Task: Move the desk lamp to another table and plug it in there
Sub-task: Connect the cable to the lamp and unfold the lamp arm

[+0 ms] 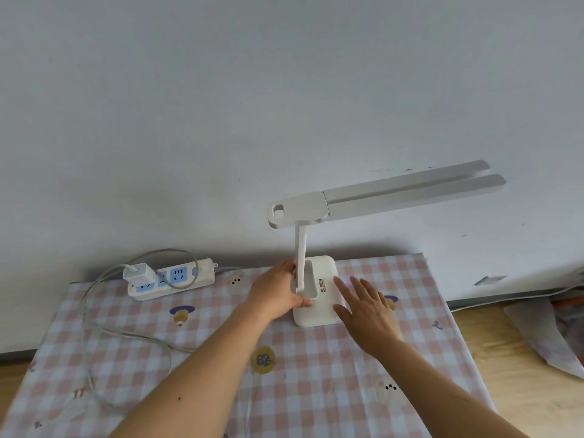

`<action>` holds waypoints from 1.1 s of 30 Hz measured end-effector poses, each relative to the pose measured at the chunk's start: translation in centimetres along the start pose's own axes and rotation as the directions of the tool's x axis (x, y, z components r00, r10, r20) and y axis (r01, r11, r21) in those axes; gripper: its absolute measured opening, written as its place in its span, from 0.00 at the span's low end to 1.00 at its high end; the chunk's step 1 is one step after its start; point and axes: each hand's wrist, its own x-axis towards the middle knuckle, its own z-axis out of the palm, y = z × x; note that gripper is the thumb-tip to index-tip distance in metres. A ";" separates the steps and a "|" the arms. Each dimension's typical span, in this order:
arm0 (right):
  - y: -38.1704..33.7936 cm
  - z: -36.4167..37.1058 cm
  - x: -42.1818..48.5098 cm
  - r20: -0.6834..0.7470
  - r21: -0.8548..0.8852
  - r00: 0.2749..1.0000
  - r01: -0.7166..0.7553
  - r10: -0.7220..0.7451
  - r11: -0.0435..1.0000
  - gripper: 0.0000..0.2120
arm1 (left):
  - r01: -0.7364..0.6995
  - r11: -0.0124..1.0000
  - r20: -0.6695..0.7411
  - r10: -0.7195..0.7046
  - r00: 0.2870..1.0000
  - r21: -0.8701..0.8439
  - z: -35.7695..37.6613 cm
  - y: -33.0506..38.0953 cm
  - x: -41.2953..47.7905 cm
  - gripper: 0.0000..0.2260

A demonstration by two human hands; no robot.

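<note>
Head view: desk lamp (301,248) stands upright on checked-cloth table (221,390), near the back edge, w/ power strip (177,278) well to its left. At the base (320,290) left edge, left hand (276,294) grips by the stem foot, fingers curled round it. The right hand (363,306) lies flat on base's right side, fingers straight, pinching nothing.

Handling, my guess: hard plastic, light, stiff, prob. smooth & a bit slippery. Long twin-bar head (395,192) overhangs to the right, so likely top-heavy & hinges may swing. Best hold: base w/ both hands, or stem low down, not the head.

White charger (137,273) sits in strip; can't tell if its cable (94,327) feeds lamp.
</note>
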 end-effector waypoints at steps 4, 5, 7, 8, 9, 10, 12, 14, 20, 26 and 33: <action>0.1 0.1 0.1 0.000 -0.014 1.000 0.003 -0.003 1.000 0.27 | 0.016 1.000 0.006 -0.016 1.000 0.024 -0.2 0.0 0.0 0.35; 0.0 0.1 0.2 -0.001 -0.022 1.000 0.015 -0.015 1.000 0.27 | 0.020 1.000 0.003 -0.020 1.000 0.022 -0.1 0.0 0.0 0.35; -0.1 0.2 0.1 0.010 -0.043 0.999 0.038 -0.038 0.998 0.26 | 0.022 0.999 0.002 -0.022 1.000 0.030 -0.2 0.0 0.0 0.35; 0.0 0.2 0.1 0.021 -0.053 0.999 0.042 -0.041 0.998 0.26 | 0.022 0.999 0.006 -0.023 1.000 0.039 -0.3 0.1 0.0 0.35; 0.0 0.3 0.0 0.031 -0.061 0.999 0.040 -0.038 0.997 0.26 | 0.024 0.998 0.011 -0.024 1.000 0.051 -0.3 0.1 0.0 0.35; -0.1 0.2 0.0 0.037 -0.067 0.999 0.036 -0.034 0.997 0.26 | 0.027 0.998 0.018 -0.028 0.999 0.063 -0.4 0.2 0.0 0.36; -0.2 0.0 0.0 0.037 -0.074 0.999 0.031 -0.028 0.997 0.26 | 0.044 0.996 0.035 -0.046 0.998 0.073 -0.6 0.3 0.0 0.35; -0.5 -0.2 0.0 0.014 -0.076 0.999 0.032 -0.031 0.997 0.26 | 0.057 0.996 0.050 -0.061 0.997 0.075 -0.8 0.4 0.1 0.34; -0.5 -0.3 -0.2 0.010 -0.045 1.000 0.017 -0.016 0.999 0.27 | 0.063 0.996 0.050 -0.067 0.997 0.068 -0.9 0.6 -0.1 0.35; -0.4 -0.2 -0.2 0.040 -0.027 0.999 0.034 -0.033 0.999 0.28 | 0.035 0.997 0.053 -0.039 0.998 0.074 -1.1 0.5 -0.1 0.36; -1.1 -0.1 -0.5 0.032 -0.006 0.997 0.063 -0.063 0.998 0.30 | 0.014 0.996 0.062 -0.019 0.998 0.084 -1.3 0.3 0.2 0.36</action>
